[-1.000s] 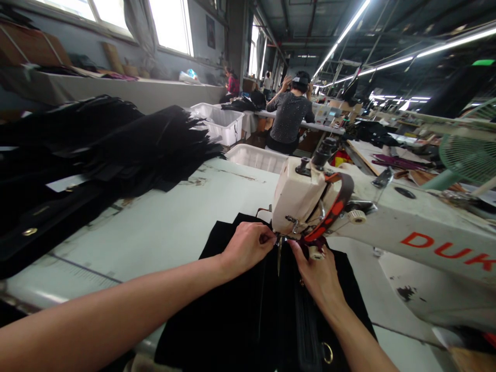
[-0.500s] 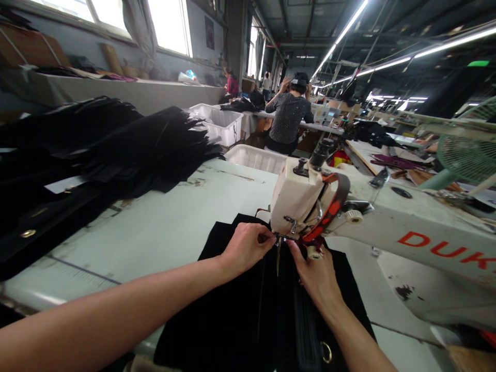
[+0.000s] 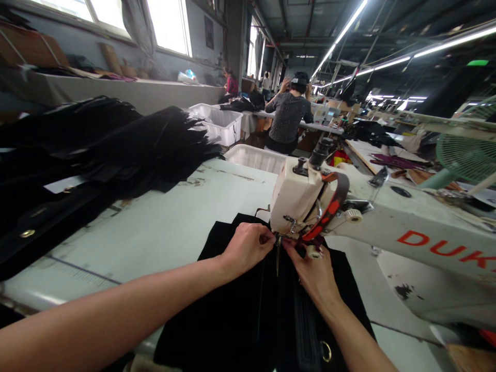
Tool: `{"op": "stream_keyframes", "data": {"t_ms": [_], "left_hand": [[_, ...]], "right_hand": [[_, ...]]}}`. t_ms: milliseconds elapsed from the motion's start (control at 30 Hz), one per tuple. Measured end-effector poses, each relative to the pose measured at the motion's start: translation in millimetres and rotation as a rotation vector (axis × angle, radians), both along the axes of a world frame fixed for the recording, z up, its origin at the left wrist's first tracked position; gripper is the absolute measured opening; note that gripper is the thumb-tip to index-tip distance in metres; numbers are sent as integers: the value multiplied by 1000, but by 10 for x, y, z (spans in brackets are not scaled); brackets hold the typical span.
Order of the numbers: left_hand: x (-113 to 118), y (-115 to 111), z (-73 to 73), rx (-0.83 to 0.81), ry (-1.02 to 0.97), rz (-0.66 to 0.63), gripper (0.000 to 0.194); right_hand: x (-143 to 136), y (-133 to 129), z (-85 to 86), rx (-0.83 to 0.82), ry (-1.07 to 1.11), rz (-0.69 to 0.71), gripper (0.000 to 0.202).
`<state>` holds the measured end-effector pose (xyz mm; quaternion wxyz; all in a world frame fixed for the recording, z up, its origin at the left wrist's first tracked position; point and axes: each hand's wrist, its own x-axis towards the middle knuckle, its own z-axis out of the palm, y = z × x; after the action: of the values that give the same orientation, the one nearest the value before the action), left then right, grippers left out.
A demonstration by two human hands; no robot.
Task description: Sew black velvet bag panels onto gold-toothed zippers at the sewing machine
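Observation:
A white sewing machine (image 3: 294, 199) with red lettering stands over black fabric (image 3: 232, 310) spread on a pale table. Left of the needle area, my left hand (image 3: 250, 248) pinches something at the fabric's middle; its fingertips are pressed together. My right hand (image 3: 315, 271) lies on the fabric just right of the needle area, its fingertips partly hidden by the machine's parts. A thin metallic strip (image 3: 278, 258) runs down the fabric between both hands. A gold ring (image 3: 326, 352) shows at the lower right of the fabric.
A large pile of black fabric pieces (image 3: 135, 144) covers the table's left side. Behind the table are white bins (image 3: 220, 125). A person (image 3: 289, 116) sits further back with raised hands. On the right stands a green fan (image 3: 467, 157).
My right hand's fingertips have shifted slightly left, towards the needle area. My left hand and the fabric look nearly unchanged.

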<state>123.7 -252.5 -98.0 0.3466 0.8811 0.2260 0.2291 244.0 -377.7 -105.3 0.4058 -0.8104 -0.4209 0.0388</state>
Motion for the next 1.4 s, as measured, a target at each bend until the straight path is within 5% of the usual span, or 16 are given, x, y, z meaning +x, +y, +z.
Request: {"op": "stream_keyframes", "data": {"t_ms": [467,1400], "left_hand": [[-2,0,3,4,-3,1,15],[10,-7,-24,38,-31,-9,15]], "right_hand": [[28,68,-134,40,58,118,31],[46,94,-216,86,-104,30,28]]}}
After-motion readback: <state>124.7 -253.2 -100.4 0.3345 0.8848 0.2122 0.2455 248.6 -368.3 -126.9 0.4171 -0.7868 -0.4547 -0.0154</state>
